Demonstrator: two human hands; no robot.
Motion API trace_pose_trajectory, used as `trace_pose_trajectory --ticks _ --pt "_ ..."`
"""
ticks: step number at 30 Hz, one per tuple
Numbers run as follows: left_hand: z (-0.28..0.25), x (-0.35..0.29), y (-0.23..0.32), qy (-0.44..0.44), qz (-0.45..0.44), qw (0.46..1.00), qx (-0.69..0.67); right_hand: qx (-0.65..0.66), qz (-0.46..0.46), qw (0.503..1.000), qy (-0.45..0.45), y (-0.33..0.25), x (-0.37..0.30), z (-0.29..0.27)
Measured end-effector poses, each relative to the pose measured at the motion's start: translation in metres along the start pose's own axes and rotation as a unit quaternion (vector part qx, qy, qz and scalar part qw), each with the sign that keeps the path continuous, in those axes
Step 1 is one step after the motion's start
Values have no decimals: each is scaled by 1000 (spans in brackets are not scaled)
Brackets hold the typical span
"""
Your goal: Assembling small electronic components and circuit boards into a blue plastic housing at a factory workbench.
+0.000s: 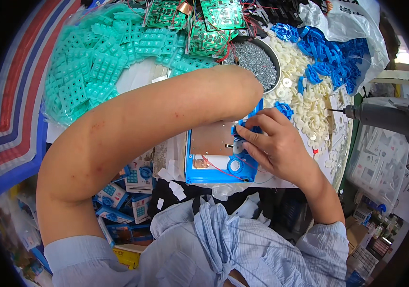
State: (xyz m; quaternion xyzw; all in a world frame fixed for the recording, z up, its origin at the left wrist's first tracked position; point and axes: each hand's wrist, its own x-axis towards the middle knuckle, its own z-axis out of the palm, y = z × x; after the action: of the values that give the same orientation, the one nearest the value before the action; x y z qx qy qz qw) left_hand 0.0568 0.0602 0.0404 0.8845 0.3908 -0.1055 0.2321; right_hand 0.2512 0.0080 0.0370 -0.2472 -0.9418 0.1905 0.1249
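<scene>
A blue plastic housing (219, 179) lies in front of me with a brown circuit board (210, 138) in it. Thin red wires run across its lower part, next to a round blue ring (235, 165). My right hand (276, 141) is closed, thumb and fingers pinching a small blue plastic piece (239, 137) at the board's right edge, beside a small black-and-white switch (229, 146). My left arm reaches across above the housing. Its end, my left hand (245, 91), is bent over the housing's far edge, and its fingers are hidden from view.
Turquoise keypads (104, 62) fill a bag at the far left. Green circuit boards (209, 38) lie at the back, near a metal bowl of screws (254, 60). White discs (300, 95) and blue parts (331, 55) are heaped right. An electric screwdriver (381, 117) points in from the right.
</scene>
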Motion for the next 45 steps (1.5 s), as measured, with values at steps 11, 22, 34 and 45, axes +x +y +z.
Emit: trace_pose_trajectory --ticks 11,22,34,45 --pt "-10 -1 3 -52 10 998 46 -20 16 999 35 -1 -4 11" --pt "7 -8 7 -1 65 997 41 -65 28 996 54 -14 -7 23" --pt "74 -81 -5 426 -38 902 -63 -45 27 998 31 -9 -11 17" --pt "110 -102 43 465 -106 869 -132 -35 26 999 26 -9 -4 8"
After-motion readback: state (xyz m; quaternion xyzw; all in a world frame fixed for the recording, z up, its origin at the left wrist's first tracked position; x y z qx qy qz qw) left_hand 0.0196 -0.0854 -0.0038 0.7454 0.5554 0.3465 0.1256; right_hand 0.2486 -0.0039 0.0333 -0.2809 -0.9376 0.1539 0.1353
